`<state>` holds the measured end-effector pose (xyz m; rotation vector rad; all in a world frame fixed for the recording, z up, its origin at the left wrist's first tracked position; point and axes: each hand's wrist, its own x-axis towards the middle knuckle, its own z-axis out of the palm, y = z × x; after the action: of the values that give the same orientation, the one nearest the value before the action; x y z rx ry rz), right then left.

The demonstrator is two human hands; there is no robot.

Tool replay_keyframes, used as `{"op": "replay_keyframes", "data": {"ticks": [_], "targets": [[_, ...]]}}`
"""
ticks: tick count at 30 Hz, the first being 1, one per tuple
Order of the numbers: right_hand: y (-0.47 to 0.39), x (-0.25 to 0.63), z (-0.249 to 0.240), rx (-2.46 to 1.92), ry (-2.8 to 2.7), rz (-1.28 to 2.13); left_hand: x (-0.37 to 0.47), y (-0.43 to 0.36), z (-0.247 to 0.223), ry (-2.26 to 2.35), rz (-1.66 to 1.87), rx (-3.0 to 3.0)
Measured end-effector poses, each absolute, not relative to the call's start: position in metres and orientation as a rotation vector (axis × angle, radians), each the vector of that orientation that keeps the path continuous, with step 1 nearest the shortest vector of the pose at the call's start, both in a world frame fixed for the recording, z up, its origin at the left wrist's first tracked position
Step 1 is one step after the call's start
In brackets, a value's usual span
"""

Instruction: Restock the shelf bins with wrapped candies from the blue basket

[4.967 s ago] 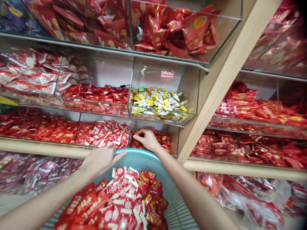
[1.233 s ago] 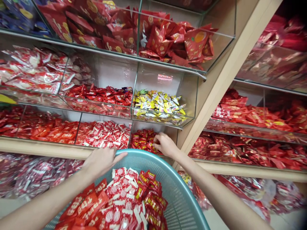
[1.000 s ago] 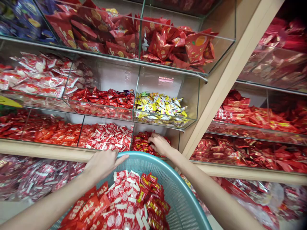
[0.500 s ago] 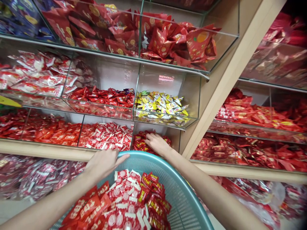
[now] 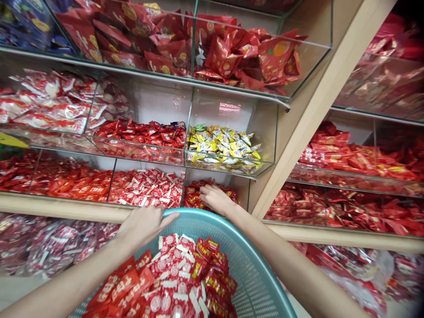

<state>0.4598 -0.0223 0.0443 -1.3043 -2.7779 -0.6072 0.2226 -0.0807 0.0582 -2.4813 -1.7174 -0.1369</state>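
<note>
My left hand (image 5: pixel 144 225) is closed over the far rim of a teal plastic basket (image 5: pixel 238 232), its thumb lying along the edge. Inside the basket are orange-red packets (image 5: pixel 127 289), red-and-white wrapped candies (image 5: pixel 175 278) and dark red wrapped candies with yellow lettering (image 5: pixel 215 282). Beyond the rim, my right hand (image 5: pixel 217 198) reaches into a low shelf bin of dark red wrapped candies (image 5: pixel 192 196). Its fingers are curled down on the candies, with the fingertips partly hidden among them.
Yellow-and-white wrapped candies (image 5: pixel 228 143) fill the clear bin just above my right hand. Red-and-white candies (image 5: pixel 152 187) lie in the bin to its left. A wooden upright (image 5: pixel 298 123) stands at the right. Clear shelf fronts and a wooden ledge (image 5: pixel 66 207) border the bins.
My right hand has shifted very slightly to the left within the bin. My left hand and the basket stay practically in place.
</note>
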Motion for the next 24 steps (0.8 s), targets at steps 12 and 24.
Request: {"op": "replay_keyframes", "data": {"ticks": [12, 24], "targets": [[-0.075, 0.481, 0.078, -0.973, -2.322, -0.063, 0.222, -0.08, 0.057, -1.709, -0.109, -2.465], [-0.222, 0.502, 0.066, -1.334, -2.501, 0.121, 0.224, -0.079, 0.058, -1.728, -0.052, -2.465]]}}
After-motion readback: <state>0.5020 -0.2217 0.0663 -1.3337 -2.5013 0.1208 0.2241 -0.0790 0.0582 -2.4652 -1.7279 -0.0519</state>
